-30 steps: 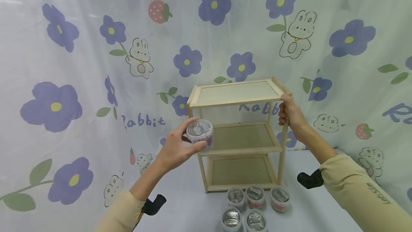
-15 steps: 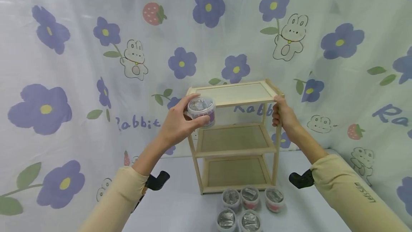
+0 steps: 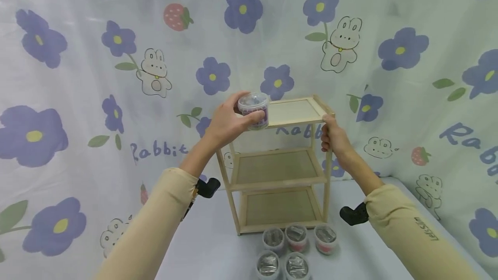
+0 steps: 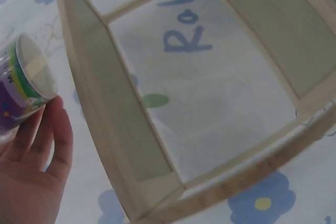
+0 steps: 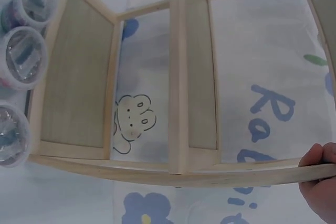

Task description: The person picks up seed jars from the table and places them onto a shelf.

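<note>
My left hand [image 3: 230, 118] grips a small clear plastic tub [image 3: 253, 111] with a purple label and a see-through lid. In the head view the tub overlaps the front left of the top shelf of a wooden three-tier rack [image 3: 278, 182]. The left wrist view shows the tub's label [image 4: 18, 85] in purple, green and yellow, with its flat end turned to the rack. My right hand [image 3: 333, 137] holds the rack's front right post near the top corner, fingers curled round it. The right wrist view shows that hand [image 5: 321, 182] on the post.
Several more lidded tubs [image 3: 297, 267] with silvery packets under their lids stand on the white table [image 3: 206, 237] before the rack. The middle shelf [image 3: 277, 167] and bottom shelf [image 3: 278, 206] show bare boards. A printed curtain [image 3: 186, 72] hangs behind.
My left hand has raised the tub from in front of the middle shelf to the height of the top shelf. The right hand keeps its hold on the post, and the head view has shifted slightly.
</note>
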Available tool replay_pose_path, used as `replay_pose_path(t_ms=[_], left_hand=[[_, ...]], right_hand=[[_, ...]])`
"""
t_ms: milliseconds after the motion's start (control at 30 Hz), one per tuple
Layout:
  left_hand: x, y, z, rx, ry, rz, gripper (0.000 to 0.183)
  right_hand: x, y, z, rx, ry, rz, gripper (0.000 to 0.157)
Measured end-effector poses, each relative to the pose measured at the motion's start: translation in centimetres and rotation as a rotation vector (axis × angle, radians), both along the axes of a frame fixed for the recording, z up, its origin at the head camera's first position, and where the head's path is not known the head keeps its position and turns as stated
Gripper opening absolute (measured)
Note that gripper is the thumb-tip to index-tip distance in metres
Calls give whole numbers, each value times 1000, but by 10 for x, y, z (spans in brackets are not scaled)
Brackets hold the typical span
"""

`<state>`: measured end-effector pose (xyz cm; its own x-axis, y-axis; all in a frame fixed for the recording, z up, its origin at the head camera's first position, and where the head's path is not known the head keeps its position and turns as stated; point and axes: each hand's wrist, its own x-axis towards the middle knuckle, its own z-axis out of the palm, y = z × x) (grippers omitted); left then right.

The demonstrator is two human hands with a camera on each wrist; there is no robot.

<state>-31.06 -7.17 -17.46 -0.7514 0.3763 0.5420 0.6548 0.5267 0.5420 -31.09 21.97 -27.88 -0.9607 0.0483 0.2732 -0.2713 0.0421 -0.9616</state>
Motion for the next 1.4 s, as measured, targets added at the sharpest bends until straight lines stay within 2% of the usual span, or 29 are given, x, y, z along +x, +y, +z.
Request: replay_pose_path(t_ms=[267, 433, 633, 800, 1133, 1400], left_hand=[[-21, 32, 16, 4, -38, -39, 75], [-31, 50, 22, -5, -54, -32, 75], [-41, 65, 20, -1, -113, -14, 78], [-47, 77, 16, -41, -102, 23, 80], [-51, 110, 5, -93, -153, 21, 84], [-51, 129, 2, -72, -240, 12, 96]], right_hand=[[-3, -3, 3, -8, -1, -9, 48], [-7, -12, 3, -35, -10, -10, 47], [-11, -25, 3, -58, -24, -2, 47], [-12, -29, 2, -54, -28, -12, 46], [-10, -19, 3, -28, -28, -37, 47], [-8, -4, 3, -36, -39, -56, 46]])
